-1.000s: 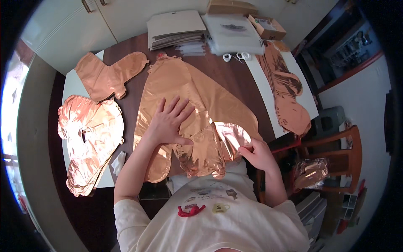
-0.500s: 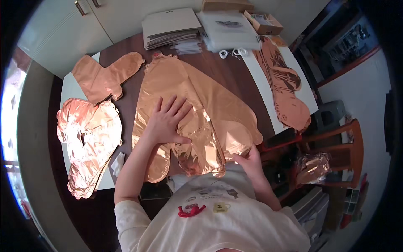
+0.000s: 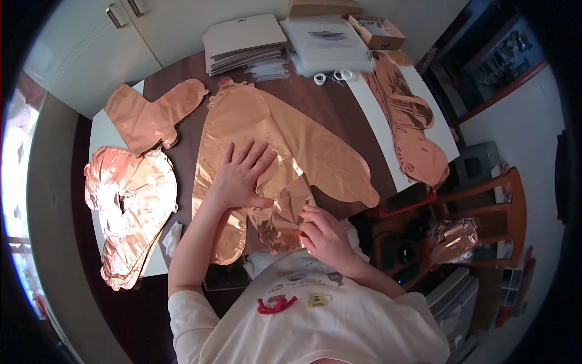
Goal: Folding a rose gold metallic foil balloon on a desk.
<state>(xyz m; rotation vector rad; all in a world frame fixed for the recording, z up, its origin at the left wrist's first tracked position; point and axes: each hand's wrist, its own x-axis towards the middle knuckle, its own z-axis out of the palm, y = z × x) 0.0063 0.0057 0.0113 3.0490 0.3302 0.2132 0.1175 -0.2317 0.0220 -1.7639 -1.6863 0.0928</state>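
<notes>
A large flat rose-gold foil balloon (image 3: 239, 115) lies over the near middle of the table, its lower edge hanging toward my shirt. My left hand (image 3: 239, 182) rests flat on it with fingers spread, just left of its centre. At the lower right part, my right hand (image 3: 327, 238) pinches a piece of the foil that is folded over to the left. The fingertips of that hand are partly hidden by the hand itself. To the right of the fold, one long rounded lobe of the balloon stretches out flat.
Flat foil balloons lie at the upper left (image 3: 142, 115), as a shiny pile (image 3: 136, 197) at left, and on the right (image 3: 418, 148). At the back are stacked cardboard sheets (image 3: 242, 39), clear plastic bags (image 3: 327, 45), a small box (image 3: 377, 33) and white ribbon (image 3: 345, 76). A wooden chair (image 3: 514, 206) stands at right.
My right hand has moved left and inward, carrying the balloon's lower right part over in a fold. My left hand stays pressed in the same spot.
</notes>
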